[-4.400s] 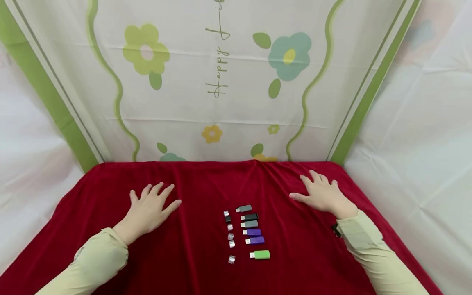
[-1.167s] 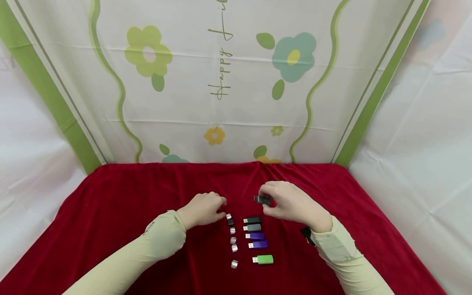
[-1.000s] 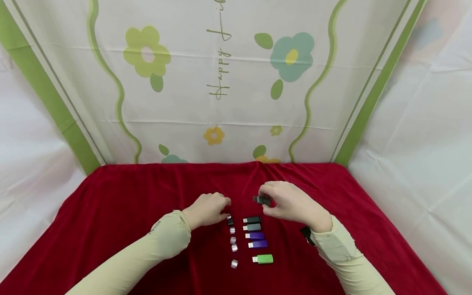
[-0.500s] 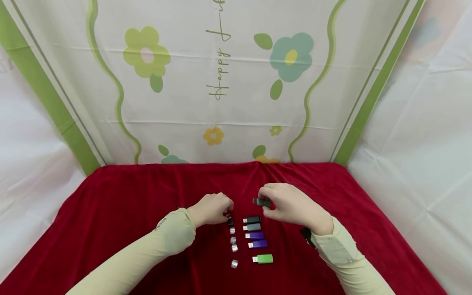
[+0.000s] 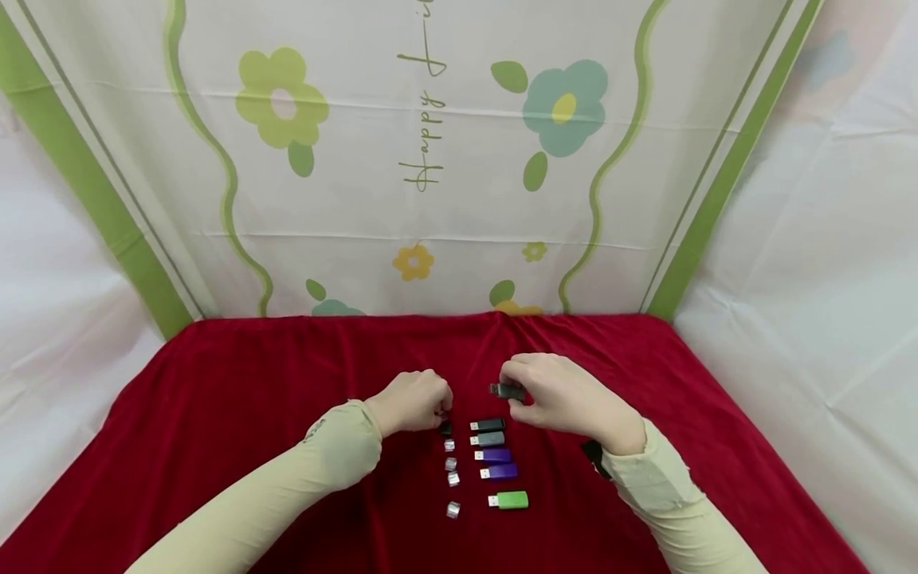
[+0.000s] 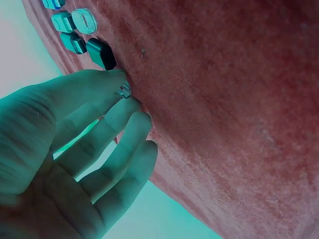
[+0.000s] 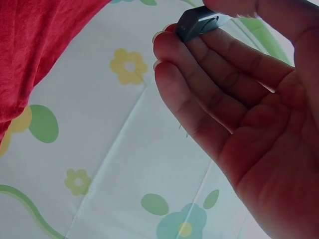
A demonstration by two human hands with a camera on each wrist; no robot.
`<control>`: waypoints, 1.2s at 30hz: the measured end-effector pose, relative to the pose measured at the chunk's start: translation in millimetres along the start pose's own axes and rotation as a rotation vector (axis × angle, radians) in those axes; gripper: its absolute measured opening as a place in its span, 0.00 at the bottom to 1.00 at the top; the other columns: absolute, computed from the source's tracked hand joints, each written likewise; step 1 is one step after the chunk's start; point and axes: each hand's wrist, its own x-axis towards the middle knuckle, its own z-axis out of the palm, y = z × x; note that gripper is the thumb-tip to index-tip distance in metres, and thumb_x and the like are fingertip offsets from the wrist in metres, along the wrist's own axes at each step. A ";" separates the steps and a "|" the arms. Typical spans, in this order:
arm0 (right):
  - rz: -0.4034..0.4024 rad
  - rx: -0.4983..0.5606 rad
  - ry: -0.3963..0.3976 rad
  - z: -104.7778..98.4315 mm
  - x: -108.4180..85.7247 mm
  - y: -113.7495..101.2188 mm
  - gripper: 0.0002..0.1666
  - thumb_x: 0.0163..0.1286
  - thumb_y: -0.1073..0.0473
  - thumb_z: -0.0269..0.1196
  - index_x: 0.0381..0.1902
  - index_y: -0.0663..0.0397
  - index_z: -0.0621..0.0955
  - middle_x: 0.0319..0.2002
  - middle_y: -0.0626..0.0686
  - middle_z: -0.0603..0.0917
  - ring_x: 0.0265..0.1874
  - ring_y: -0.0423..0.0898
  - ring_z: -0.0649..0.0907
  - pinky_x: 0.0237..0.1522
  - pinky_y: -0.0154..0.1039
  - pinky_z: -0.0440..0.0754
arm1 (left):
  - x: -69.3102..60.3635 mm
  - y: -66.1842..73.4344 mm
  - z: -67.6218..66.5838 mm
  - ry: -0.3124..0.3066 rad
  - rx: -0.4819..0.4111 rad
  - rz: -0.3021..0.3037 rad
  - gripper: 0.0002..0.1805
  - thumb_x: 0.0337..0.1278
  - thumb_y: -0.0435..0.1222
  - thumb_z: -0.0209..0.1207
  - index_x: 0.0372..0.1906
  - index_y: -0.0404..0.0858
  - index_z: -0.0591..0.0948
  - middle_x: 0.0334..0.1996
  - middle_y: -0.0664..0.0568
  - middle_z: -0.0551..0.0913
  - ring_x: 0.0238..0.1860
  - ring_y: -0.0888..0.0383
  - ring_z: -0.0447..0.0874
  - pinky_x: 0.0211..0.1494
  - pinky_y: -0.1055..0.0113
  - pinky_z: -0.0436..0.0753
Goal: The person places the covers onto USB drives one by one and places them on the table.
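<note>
My right hand [image 5: 566, 399] pinches a grey USB flash drive [image 5: 508, 391] above the cloth, its bare plug pointing left. In the right wrist view the drive's end [image 7: 199, 23] shows between thumb and fingers. My left hand [image 5: 410, 401] is low at the far end of a column of small caps. Between its thumb and index finger a clear cap [image 6: 123, 90] is pinched, as the left wrist view shows; the head view hides it. Right beside those fingertips lies a black cap [image 6: 101, 54].
Nearer me lie several clear caps [image 5: 450, 464] in a column. To their right, uncapped flash drives form a row: black [image 5: 489, 425], grey [image 5: 489, 438], two purple [image 5: 500, 472] and green [image 5: 512, 500]. Red cloth [image 5: 272, 367] covers the table; a flowered curtain [image 5: 459, 199] hangs behind.
Both hands came in from the table's sides; the right lifted the farthest grey flash drive. Over the last second my left hand moved slightly right, onto the farthest clear cap, and pinched it.
</note>
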 end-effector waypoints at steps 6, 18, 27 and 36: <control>0.001 -0.008 -0.005 -1.8 -0.8 -1.8 0.11 0.51 0.67 0.69 0.30 0.51 0.78 0.27 0.43 0.76 0.22 0.35 0.70 0.25 0.31 0.72 | 1.3 2.8 -3.4 -0.021 0.019 0.009 0.08 0.42 0.30 0.71 0.23 0.47 0.86 0.19 0.66 0.75 0.22 0.66 0.72 0.25 0.68 0.75; 0.000 0.000 -0.011 -1.9 -3.6 -2.4 0.11 0.51 0.67 0.69 0.30 0.51 0.78 0.26 0.42 0.75 0.22 0.35 0.70 0.26 0.31 0.73 | 6.0 8.6 -5.8 -0.049 0.089 -0.005 0.05 0.43 0.34 0.75 0.24 0.46 0.88 0.23 0.62 0.82 0.26 0.63 0.79 0.30 0.65 0.80; 0.000 -0.001 -0.008 -4.1 -3.2 -3.9 0.12 0.51 0.68 0.69 0.29 0.51 0.77 0.25 0.43 0.74 0.23 0.36 0.71 0.27 0.32 0.74 | 7.8 10.8 -8.4 -0.068 0.093 0.016 0.15 0.43 0.30 0.73 0.13 0.46 0.80 0.12 0.63 0.71 0.19 0.65 0.65 0.23 0.67 0.72; -0.012 -0.001 0.005 -3.1 -2.8 -3.3 0.12 0.51 0.68 0.69 0.28 0.50 0.77 0.25 0.41 0.73 0.23 0.36 0.71 0.27 0.32 0.74 | 10.3 8.5 -3.8 -0.116 0.084 -0.005 0.27 0.44 0.29 0.71 0.09 0.46 0.64 0.08 0.61 0.54 0.17 0.64 0.54 0.20 0.71 0.61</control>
